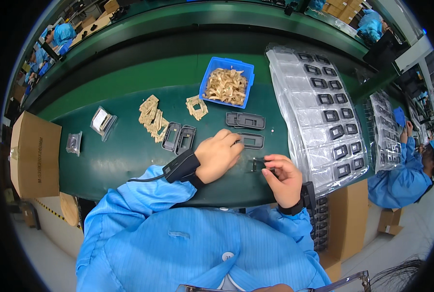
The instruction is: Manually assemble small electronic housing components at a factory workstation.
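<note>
My right hand is closed in a pinch on a small dark piece with a clear-looking end, held low over the green table. My left hand has its fingers curled at the left end of a dark grey plastic frame, which lies flat. The fingers cover that end of the frame. Just beyond it lie more dark grey plastic frames, partly overlapping. To the left of my left hand sit two dark casing parts, side by side.
A blue bin holds many tan strips. Tan flat pieces and a tan square frame lie on the green table. Clear trays with dark frames cover the right. Bagged parts and a cardboard box stand left.
</note>
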{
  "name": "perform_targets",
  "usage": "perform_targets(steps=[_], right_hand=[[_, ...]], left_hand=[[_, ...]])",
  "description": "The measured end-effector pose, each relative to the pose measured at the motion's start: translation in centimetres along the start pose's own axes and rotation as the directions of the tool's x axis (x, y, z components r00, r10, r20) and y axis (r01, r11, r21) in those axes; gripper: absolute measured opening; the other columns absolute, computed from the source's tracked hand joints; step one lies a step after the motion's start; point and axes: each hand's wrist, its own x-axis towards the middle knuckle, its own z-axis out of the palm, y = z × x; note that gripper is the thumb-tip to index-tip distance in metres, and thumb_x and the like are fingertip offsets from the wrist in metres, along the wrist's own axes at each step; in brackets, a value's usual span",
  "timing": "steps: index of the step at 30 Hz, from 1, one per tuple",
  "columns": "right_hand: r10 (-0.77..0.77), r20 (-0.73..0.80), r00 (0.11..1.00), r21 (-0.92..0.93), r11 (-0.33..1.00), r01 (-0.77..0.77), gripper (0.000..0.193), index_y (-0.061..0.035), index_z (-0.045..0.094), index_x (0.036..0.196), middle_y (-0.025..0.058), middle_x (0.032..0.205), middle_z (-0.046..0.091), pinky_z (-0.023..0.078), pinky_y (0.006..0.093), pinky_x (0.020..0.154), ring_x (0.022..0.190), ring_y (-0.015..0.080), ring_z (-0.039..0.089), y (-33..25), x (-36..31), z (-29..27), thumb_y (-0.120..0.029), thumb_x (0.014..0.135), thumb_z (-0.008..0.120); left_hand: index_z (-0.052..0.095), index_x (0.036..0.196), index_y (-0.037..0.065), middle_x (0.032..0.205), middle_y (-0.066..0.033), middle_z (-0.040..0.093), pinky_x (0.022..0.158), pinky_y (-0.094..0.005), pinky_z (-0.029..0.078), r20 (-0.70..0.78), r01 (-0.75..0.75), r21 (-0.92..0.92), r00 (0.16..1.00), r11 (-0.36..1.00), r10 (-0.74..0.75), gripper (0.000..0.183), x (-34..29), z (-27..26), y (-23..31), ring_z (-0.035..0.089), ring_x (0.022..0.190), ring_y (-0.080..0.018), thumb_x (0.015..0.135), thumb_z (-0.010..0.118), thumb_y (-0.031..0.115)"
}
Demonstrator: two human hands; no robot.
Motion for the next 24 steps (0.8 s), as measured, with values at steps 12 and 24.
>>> perform_targets(steps=[12, 24], right_hand=[[-0.232, 0.196, 0.953, -0.457, 0.838, 0.298, 0.030, -0.0083, 0.068, 0.096, 0.0060, 0.107, 0.069, 0.046, 0.0382, 0.095, 0.108, 0.0290, 0.057, 0.3, 2.2, 1.4, 0.002, 0.070, 0.079], [-0.157, 0.212, 0.965, -0.522, 0.816, 0.248, 0.030, -0.0085, 0.070, 0.097, 0.0051, 0.106, 0.070, 0.046, 0.0384, 0.094, 0.106, 0.0289, 0.057, 0.7, 2.6, 2.0, 0.000, 0.070, 0.079]], left_hand=[[0.067, 0.095, 0.008, 0.119, -0.0076, 0.065, 0.088, -0.0380, 0.053, -0.043, 0.037, -0.264, 0.998, 0.964, -0.050, 0.025, -2.7, -0.2, 0.0, 0.061, 0.109, -0.0282, 0.075, 0.081, 0.014], [0.070, 0.114, 0.009, 0.118, -0.0059, 0.067, 0.089, -0.0375, 0.054, -0.039, -0.067, -0.218, 0.997, 0.974, 0.060, 0.038, -3.2, 0.3, -1.5, 0.063, 0.104, -0.0266, 0.079, 0.080, 0.021]])
